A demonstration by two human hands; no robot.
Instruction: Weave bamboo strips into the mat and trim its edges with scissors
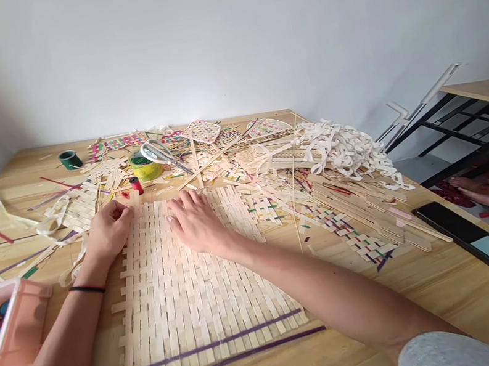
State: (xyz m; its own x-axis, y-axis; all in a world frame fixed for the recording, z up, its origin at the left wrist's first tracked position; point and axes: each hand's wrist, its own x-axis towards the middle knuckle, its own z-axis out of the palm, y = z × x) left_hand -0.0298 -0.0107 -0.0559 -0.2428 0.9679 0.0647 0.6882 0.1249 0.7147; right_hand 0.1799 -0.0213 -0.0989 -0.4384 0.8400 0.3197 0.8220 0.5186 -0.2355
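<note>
A mat woven from pale flat wooden strips (183, 293) lies on the table in front of me. Two dark purple strips (233, 337) run across near its front edge, the lower one just beyond the weave. At the far left corner my left hand (111, 229) is closed, its fingertips pinched at the mat's edge beside a strip end; the exact grip is partly hidden. My right hand (197, 219) rests palm down on the far part of the mat, fingers bent slightly and apart, with nothing held.
Behind the mat are scissors (162, 156), yellow tape (145, 167), a red thread spool (135, 185) and a green roll (70, 160). Strip bundles (277, 155) and white ribbon (342, 148) pile up right. A phone (484, 243) lies at the right edge, a pink bin (28, 319) at left.
</note>
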